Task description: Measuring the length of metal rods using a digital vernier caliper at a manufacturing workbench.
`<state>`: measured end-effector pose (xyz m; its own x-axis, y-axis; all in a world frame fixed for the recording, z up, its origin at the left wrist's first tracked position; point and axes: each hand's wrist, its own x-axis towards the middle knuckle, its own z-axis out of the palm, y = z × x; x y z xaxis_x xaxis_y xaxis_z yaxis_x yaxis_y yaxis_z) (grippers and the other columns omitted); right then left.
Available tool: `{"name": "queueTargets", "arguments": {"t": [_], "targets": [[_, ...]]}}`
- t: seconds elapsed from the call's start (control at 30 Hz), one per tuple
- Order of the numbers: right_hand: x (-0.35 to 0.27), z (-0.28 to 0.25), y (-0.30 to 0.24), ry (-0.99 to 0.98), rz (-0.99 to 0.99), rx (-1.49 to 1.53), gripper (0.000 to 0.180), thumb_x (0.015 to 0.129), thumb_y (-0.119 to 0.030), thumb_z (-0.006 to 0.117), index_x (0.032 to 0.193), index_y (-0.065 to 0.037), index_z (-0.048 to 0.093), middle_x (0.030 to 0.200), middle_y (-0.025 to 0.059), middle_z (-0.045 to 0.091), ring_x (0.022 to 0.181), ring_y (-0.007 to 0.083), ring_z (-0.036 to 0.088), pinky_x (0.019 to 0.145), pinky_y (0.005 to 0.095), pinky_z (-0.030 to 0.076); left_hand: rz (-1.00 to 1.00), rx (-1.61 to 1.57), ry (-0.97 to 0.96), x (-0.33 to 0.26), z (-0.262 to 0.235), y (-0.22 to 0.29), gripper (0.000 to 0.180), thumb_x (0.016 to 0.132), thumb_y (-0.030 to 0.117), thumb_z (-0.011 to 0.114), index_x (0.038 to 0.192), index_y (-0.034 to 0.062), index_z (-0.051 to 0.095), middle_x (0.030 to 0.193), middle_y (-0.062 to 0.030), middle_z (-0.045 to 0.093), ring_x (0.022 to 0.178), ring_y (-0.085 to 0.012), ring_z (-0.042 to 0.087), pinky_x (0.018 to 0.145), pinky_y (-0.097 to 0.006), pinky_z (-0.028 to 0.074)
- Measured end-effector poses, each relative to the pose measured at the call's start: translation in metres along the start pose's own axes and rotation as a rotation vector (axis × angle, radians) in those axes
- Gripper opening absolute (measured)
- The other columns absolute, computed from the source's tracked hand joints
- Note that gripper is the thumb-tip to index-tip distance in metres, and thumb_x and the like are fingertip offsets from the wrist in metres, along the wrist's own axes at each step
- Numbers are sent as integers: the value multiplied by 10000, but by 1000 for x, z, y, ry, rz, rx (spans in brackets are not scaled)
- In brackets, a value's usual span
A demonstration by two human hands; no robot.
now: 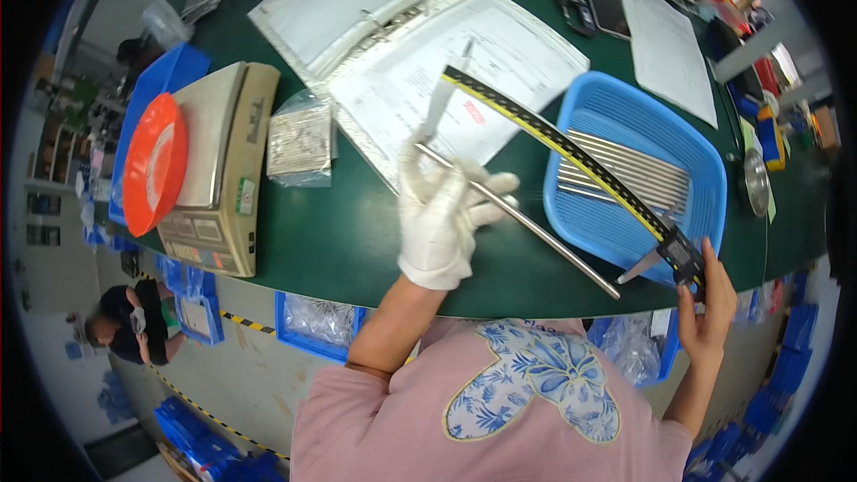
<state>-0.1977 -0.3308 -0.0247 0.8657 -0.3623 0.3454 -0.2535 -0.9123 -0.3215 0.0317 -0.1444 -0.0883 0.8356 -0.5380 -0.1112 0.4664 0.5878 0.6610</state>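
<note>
Head view: the green table (348, 241) carries a blue basket (705, 161) of metal rods (625, 174) at the right, just beside an open ring binder (420, 45) of printed sheets at centre. Left of the binder lie a clear bag of small parts (299, 138) and a beige weighing scale (219, 170), with an orange dish (153, 165) leaning against the scale's left side. A loose paper sheet (665, 49) and a dark phone (607, 4) lie at the far right end. Blue bins (312, 326) stand below the table's near edge, and another person (129, 321) sits at lower left.

The left hand (442, 214), in a white glove, is raised above the table with fingers clenched around one long metal rod (527, 223), which slants from the glove down to the right, ending near the basket's front rim. The right hand (710, 303), bare, grasps the slider of a long digital caliper (571, 152) at the basket's near corner. The caliper's beam arches up and left over the basket and binder. Its lower jaw points toward the rod's right end; whether they touch cannot be told.
</note>
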Motion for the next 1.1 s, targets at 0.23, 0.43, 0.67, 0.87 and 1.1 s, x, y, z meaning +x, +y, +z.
{"name": "queueTargets", "arguments": {"t": [0.23,0.43,0.67,0.87,1.1], "targets": [[7,4,-2,14,12,84,580,623,29,586,1179,59,424,755,109,538,514,161,425,435,243,313,89,63,13,0,-4,11,490,856,57,437,1265,155,186,815,-102,502,746,-279,607,590,-360,556],[3,2,1,31,-6,53,556,658,22,575,1188,62,414,877,139,573,518,142,422,426,231,300,54,45,15,-3,2,8,514,861,64,429,1276,156,141,826,-107,499,751,-285,607,592,-377,546],[4,8,2,34,-27,91,548,670,3,578,1188,61,413,865,138,573,515,144,413,428,233,299,39,35,23,-5,4,11,540,861,44,408,1293,160,106,838,-123,507,763,-296,606,590,-375,553],[4,8,3,26,-27,86,539,672,10,573,1186,58,418,852,137,570,514,146,411,432,235,304,30,4,15,-4,5,10,555,860,40,401,1301,170,90,843,-127,506,771,-301,604,596,-384,554],[1,4,3,-28,-10,93,533,657,20,562,1169,75,424,865,152,566,529,162,439,445,242,329,10,4,28,-7,6,8,550,857,44,411,1299,176,112,846,-125,497,763,-297,603,594,-397,553]]}}
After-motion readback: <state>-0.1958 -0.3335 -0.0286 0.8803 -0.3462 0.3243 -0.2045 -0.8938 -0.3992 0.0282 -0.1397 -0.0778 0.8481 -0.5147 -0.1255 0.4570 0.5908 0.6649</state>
